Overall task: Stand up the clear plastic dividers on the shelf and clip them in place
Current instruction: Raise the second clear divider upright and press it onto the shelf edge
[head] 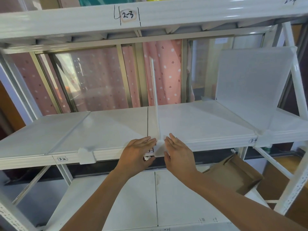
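Both forearms reach up from the bottom edge toward the front edge of the middle shelf [191, 124]. At that edge, the left hand [139, 151] and right hand [178, 151] lie flat with fingers spread, one on each side of a white clip [159, 149], fingertips touching it but not closed around it. Between the hands the middle divider [155, 97] stands upright, edge-on. Toward the shelf's left end another divider [70, 130] lies flat; at the right end a third divider [250, 77] stands.
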`<state>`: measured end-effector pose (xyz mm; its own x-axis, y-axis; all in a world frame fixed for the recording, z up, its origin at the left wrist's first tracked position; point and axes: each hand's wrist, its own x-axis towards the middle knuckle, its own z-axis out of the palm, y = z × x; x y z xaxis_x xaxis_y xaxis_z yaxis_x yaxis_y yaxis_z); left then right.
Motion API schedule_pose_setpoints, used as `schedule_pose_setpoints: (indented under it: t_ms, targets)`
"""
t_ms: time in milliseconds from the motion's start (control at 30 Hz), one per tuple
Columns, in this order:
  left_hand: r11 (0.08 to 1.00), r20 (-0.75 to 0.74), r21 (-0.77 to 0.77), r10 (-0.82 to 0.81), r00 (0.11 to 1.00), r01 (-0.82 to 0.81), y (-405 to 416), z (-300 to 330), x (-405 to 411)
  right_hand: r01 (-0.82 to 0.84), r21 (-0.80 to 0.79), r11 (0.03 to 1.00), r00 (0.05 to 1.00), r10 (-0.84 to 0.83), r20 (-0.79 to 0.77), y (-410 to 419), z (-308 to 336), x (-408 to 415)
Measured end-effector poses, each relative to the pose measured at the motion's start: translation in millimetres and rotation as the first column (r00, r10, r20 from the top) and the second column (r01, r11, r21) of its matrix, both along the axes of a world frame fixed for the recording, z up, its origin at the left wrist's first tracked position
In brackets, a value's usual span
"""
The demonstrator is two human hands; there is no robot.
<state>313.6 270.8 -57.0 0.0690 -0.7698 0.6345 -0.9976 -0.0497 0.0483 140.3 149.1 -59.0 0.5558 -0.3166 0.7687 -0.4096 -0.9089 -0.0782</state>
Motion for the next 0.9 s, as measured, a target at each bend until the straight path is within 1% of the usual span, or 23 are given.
schedule_pose_setpoints:
  t_ms: [200, 500, 733, 900]
  targets:
    - [0.999, 0.003, -0.032, 0.023, 1.0, -0.023, 1.6, 0.1, -3.0, 0.002, 0.024, 1.0, 1.0, -0.001, -0.025, 1.3, -1.2, 3.8]
    - [0.998, -0.003, -0.041, 0.056, 0.998, -0.056, 3.4, -1.6, -3.7, -0.012, 0.0, 1.0, 1.0, 0.012, -0.025, 2.8, 0.2, 4.0]
    - [0.997, -0.022, -0.027, 0.069, 0.997, -0.069, 4.9, -0.2, -7.7, -0.029, 0.074, 0.997, 0.998, 0.034, -0.059, 3.7, -2.2, 5.9]
    - [0.996, -0.029, -0.02, 0.087, 0.996, -0.087, 4.4, -0.9, -10.4, -0.041, 0.081, 0.996, 0.998, 0.046, -0.053, 5.2, -1.1, 5.0]
